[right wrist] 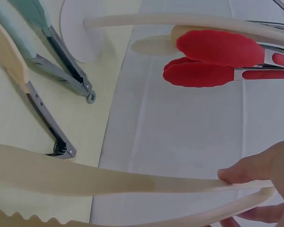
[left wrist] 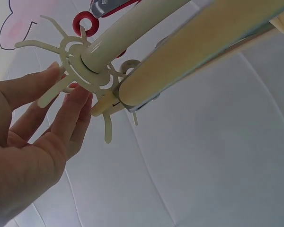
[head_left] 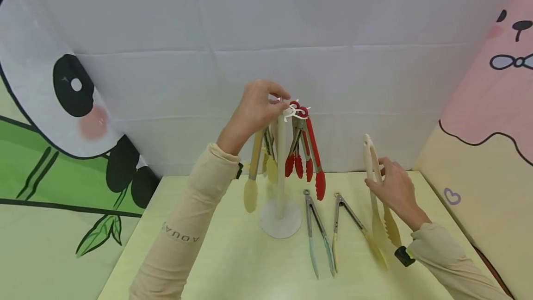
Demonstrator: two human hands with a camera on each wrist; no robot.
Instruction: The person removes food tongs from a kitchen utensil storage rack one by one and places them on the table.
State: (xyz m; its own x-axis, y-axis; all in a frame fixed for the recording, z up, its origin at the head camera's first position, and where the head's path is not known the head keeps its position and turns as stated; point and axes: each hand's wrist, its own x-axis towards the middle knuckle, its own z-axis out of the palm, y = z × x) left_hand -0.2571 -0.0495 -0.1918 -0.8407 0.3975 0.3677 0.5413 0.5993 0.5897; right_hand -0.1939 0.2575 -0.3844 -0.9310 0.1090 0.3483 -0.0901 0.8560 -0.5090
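My left hand [head_left: 259, 108] is at the top of a white stand [head_left: 281, 184], its thumb and fingers pinching the hooked ring [left wrist: 68, 71]. Red tongs [head_left: 315, 152] hang from the right-side hooks, and pale yellow tongs [head_left: 251, 193] hang at the left. In the left wrist view a beige tong handle [left wrist: 180, 56] hangs close by the fingers. My right hand [head_left: 395, 188] holds cream plastic tongs [right wrist: 132, 182] near their joined end, arms pointing down over the table's right side. One arm of these tongs has a wavy edge.
On the table [head_left: 208, 253], right of the stand's round base [head_left: 272, 228], lie tongs with blue-green tips [head_left: 328, 249] and tongs with yellow tips [head_left: 373, 246], both spread. A white cloth backdrop [head_left: 166, 82] rises behind, with printed cartoon panels at both sides.
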